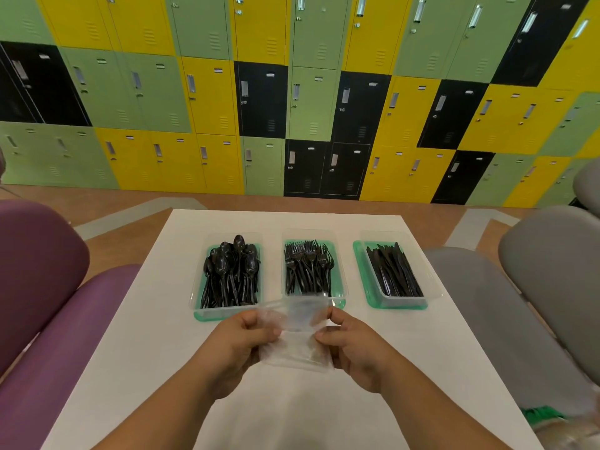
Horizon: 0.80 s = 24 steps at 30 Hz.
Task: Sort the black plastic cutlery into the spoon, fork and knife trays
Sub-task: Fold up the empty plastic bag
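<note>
Three clear trays on green bases stand in a row on the white table (162, 368). The left tray (198, 306) holds black spoons (232, 271), the middle tray (339, 298) black forks (308, 267), the right tray (362, 271) black knives (394, 271). In front of the middle tray both hands hold a clear plastic bag (297, 339) above the table. My left hand (237, 345) pinches its left edge and my right hand (352, 345) pinches its right edge. I see no cutlery inside the bag.
A purple seat (42, 287) flanks the table on the left and grey seats (535, 287) on the right. Green, yellow and black lockers (292, 92) fill the wall behind. A green item (545, 414) lies at the lower right.
</note>
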### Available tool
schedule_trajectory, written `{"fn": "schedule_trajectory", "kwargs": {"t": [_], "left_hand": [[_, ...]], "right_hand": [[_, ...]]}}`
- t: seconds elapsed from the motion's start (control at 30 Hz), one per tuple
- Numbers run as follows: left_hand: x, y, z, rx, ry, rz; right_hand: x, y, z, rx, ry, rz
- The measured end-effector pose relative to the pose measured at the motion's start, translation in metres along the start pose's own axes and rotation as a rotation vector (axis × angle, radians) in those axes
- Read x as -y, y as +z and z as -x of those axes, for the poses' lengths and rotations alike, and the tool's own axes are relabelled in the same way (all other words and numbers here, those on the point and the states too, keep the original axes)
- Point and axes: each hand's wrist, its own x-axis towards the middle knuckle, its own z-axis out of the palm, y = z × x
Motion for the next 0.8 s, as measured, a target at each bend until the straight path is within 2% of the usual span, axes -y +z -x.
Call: {"fn": "schedule_trajectory", "kwargs": {"t": [0.2,0.3,0.47,0.6,0.7,0.8], "left_hand": [[-0.0005,0.0038,0.0037,0.134,-0.043,0.139],[0.0016,0.0042,0.0050,0.107,-0.067,0.161],[0.0015,-0.0012,0.0050,0.026,-0.059,-0.009],[-0.0005,-0.0025,0.0018,0.021,-0.085,0.007],[-0.0030,-0.0016,0.0034,0.054,-0.112,0.067],[-0.0067,-0.0026,0.0067,0.104,-0.188,0.234]], "right_hand": [[0.0010,0.0021,0.0001,0.025,0.022,-0.083],[0.0003,0.0037,-0.0005,0.022,0.025,-0.058],[-0.0040,0.0012,-0.0011,0.021,-0.065,-0.043],[-0.0012,0.0045,0.0010,-0.004,-0.070,-0.091],[-0.0019,0.0048,-0.0004,-0.013,-0.048,-0.149],[-0.0079,0.0029,-0.0043,-0.040,-0.042,-0.086]]}}
